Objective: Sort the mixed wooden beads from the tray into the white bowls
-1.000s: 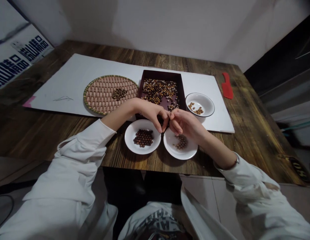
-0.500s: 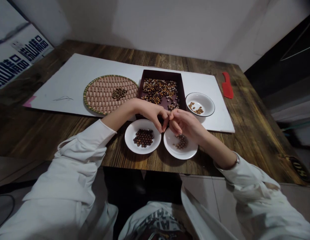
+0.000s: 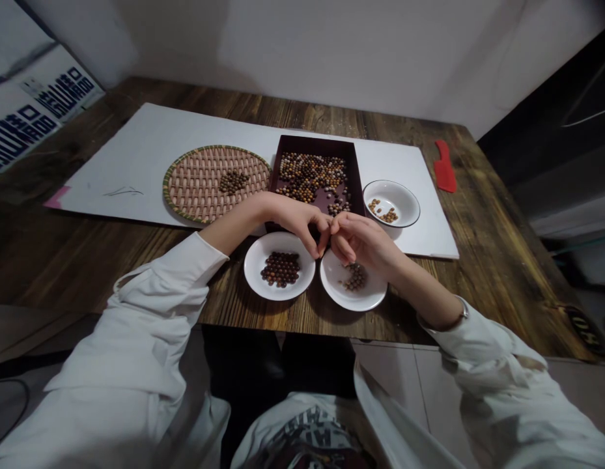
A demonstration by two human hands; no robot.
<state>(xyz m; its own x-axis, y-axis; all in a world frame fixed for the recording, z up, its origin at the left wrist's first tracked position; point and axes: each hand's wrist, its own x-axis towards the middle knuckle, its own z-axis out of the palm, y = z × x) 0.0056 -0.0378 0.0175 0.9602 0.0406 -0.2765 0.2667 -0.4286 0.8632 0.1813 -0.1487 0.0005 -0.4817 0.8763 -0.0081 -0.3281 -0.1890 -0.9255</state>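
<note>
My left hand [image 3: 305, 223] bends over the gap between two white dishes, its fingers curled and thumb pointing down. Against its fingertips, my right hand [image 3: 359, 240] is pinched closed; whatever either hand holds is too small or hidden to make out. Below the left hand is a white dish [image 3: 251, 277] with dark brown beads [image 3: 281, 269]. Under the right hand lies another white dish [image 3: 365, 301] with paler, pinkish-brown beads [image 3: 355, 279]. Just beyond the hands, a dark maroon box [image 3: 352, 156] holds many mixed beads [image 3: 312, 174], its near side partly covered by my hands.
A round woven tray [image 3: 189, 176] with a small heap of greenish-brown beads [image 3: 234, 182] sits left of the box. To the right are a dark-rimmed white bowl [image 3: 407, 202] with tan beads and a red comb-like tool [image 3: 445, 170]. A white board [image 3: 121, 156] lies beneath them on the wooden table [image 3: 492, 260].
Almost nothing differs. Both hands keep the same closed pose at the fingertips, and the whole view has shifted very slightly.
</note>
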